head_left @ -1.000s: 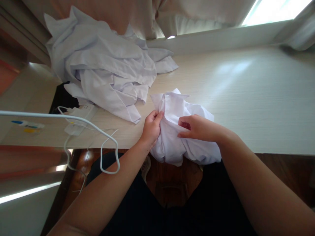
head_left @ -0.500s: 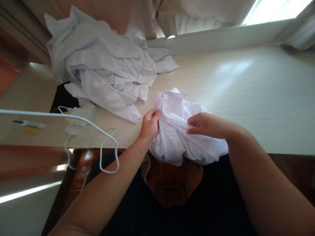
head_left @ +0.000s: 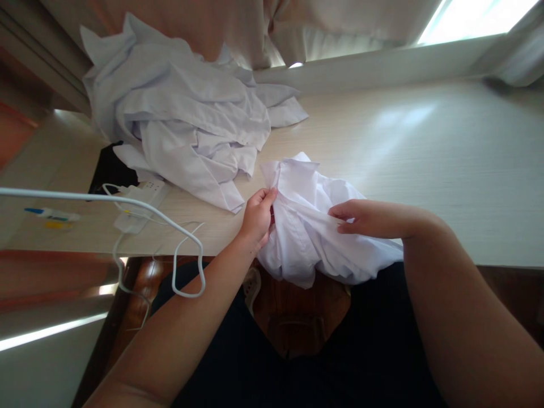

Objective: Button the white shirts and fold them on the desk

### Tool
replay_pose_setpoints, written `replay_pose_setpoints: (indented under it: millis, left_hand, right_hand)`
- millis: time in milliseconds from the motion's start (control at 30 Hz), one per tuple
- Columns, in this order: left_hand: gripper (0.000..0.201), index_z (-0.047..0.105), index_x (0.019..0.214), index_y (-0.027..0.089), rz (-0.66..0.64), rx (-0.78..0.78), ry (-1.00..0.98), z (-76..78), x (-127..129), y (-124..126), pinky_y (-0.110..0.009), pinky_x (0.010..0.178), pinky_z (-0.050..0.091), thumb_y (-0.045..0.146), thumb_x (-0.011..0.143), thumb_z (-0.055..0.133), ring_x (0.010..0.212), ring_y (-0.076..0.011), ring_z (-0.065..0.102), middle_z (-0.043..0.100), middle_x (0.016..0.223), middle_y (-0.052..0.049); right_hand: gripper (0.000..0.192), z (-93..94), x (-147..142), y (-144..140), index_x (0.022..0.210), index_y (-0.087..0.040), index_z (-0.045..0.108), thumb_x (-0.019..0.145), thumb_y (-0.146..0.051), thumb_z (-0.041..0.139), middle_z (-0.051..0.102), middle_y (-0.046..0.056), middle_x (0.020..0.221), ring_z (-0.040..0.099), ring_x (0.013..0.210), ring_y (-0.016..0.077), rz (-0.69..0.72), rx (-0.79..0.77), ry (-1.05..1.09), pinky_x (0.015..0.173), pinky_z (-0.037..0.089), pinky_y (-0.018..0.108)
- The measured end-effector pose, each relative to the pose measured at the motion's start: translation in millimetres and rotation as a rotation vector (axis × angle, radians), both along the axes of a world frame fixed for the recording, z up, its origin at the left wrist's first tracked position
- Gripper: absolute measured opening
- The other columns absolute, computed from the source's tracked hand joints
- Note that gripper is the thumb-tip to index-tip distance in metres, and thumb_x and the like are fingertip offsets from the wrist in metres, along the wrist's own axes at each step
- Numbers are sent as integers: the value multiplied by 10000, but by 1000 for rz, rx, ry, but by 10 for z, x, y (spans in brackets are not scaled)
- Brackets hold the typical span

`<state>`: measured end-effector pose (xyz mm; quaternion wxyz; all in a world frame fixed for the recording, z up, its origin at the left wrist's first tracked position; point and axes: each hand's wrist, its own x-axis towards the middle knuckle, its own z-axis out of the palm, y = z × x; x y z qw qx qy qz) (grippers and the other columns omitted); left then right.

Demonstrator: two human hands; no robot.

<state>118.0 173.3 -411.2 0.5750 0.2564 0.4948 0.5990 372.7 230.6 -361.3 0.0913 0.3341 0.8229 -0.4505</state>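
- Head view, centre: we see a crumpled white shirt [head_left: 310, 226] lying at the near edge of a pale wooden table [head_left: 425, 158], with its lower part hanging over the edge toward the person's lap.
- Head view, left hand [head_left: 257, 215]: we see its thumb and fingers closed together on a fold of the shirt's left edge, just below the collar.
- Head view, right hand [head_left: 369, 218]: we see it pinching a ridge of the shirt's cloth between thumb and fingertips, so that the fabric runs taut between the two hands, which are set apart across the garment.
- Head view, upper left: a pile of white garments [head_left: 182, 119] lies on the table, near the held shirt but not touching it; a beige curtain [head_left: 238, 28] hangs behind the pile.
- Head view, left: a white power strip [head_left: 140, 204] rests at the table's edge beside the pile, and a white cable [head_left: 187, 249] loops from it past the person's left forearm.
- Head view, top right: a bright window [head_left: 476, 17] sits above a white sill along the table's far side.
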Motion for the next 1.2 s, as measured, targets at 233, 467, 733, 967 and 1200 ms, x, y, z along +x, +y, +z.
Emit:
replay_pose_setpoints:
  millis: [233,467,733,967,1200]
  left_hand:
    - [285,563,769,177,19,43,-10,9,-38,30,-256,729,492,387,804,753,688,-121,568,609,756,-2]
    - [327,528,734,181,64,0,12,19,-43,58,-251,707,487,401,784,764,684,-121,569,583,716,8]
    - [328,557,766,170,12,6,-12,166,104,27,-269,738,484,428,789,759,744,-142,604,621,770,-11]
    - [300,554,770,167,14,70,-18,104,111,65,-240,717,469,399,816,739,704,-112,569,605,769,4]
    - [304,547,790,174,-10,92,-32,77,108,50,-243,707,471,408,822,737,689,-113,571,603,775,3]
  right_hand:
    - [203,-15,5,38,785,-209,640,793,-411,629,650,17,773,542,707,176,-188,98,-86,643,345,308]
    - [236,30,-132,-54,717,-202,565,809,-415,613,599,6,707,506,676,158,-193,133,-4,617,313,302]
    - [273,-19,-327,-175,618,-196,464,819,-350,565,475,-8,611,387,601,130,-34,164,-40,584,248,306]
    - [357,46,-232,-155,732,-201,525,913,-506,487,608,24,753,503,685,158,-31,47,4,612,337,285]
    - [493,-108,-475,-259,854,-172,596,849,-662,548,669,113,843,571,684,206,-65,225,-55,617,357,315]
